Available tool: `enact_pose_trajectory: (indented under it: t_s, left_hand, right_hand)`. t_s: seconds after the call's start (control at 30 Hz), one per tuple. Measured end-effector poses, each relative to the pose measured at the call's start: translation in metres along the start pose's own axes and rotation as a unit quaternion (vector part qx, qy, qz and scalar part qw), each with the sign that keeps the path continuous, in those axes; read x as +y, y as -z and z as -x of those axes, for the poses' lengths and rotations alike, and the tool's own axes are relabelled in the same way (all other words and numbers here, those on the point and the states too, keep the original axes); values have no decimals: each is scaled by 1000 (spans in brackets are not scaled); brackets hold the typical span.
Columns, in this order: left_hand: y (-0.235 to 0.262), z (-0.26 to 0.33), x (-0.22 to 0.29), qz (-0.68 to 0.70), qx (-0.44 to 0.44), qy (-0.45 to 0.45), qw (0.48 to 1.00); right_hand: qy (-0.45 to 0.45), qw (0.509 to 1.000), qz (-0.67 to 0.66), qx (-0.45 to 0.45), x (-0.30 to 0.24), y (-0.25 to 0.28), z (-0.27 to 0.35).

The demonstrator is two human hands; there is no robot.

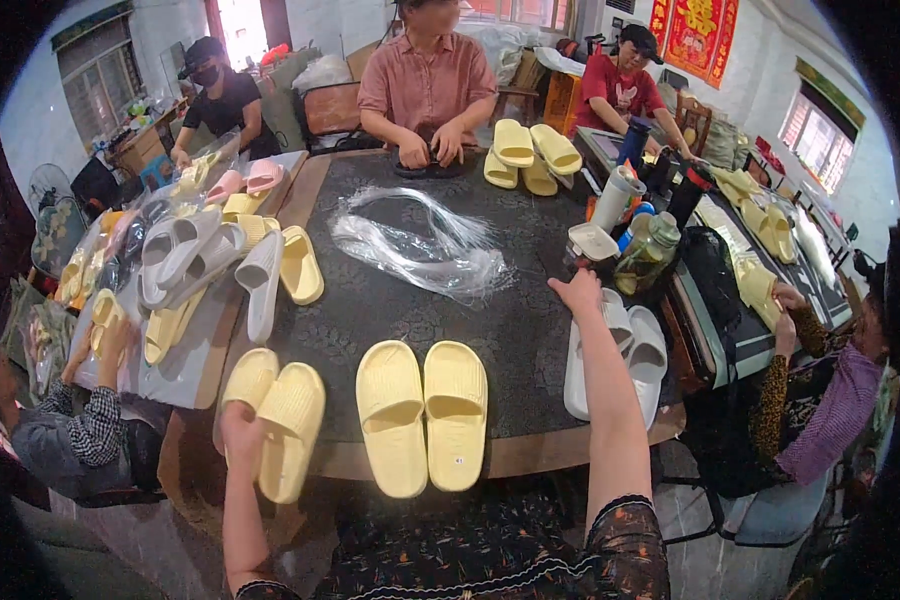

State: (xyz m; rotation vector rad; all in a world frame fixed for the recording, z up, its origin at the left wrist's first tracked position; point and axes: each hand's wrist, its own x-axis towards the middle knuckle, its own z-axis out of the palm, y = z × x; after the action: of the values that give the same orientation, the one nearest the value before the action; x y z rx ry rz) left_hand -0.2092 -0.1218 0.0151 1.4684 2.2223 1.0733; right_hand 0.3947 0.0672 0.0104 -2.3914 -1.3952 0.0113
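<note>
With the left hand [240, 425] closed on a yellow slipper pair [275, 420] at the desk [530, 340] edge and the right hand [580, 292] open, fingers spread over the white slippers [620, 360], I'd say grip that white pair squarely before lifting, clear of the jar [648, 255].

Both bare forearms come up from the lower edge, out of short dark patterned sleeves. The left arm rises nearly straight, kept low and close to the body, and the left hand [240, 428] sits at its top with the back turned toward the camera and the fingers curled into a closed grip. The right arm is stretched much farther forward, almost fully extended and leaning slightly left; the right hand [578, 292] has its fingers bent downward, though whether its grip is closed cannot be told.
</note>
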Motion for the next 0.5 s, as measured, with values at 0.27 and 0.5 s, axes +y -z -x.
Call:
enact_pose_trajectory:
  t_s: [0.27, 0.5]
  left_hand:
    - [-63, 23, 27, 54, -83, -41, 994]
    - [-81, 28, 50, -26, -9, -81, 996]
  right_hand:
    - [-76, 995, 44, -36, -25, -19, -24]
    - [-157, 985, 37, -58, -39, -18, -31]
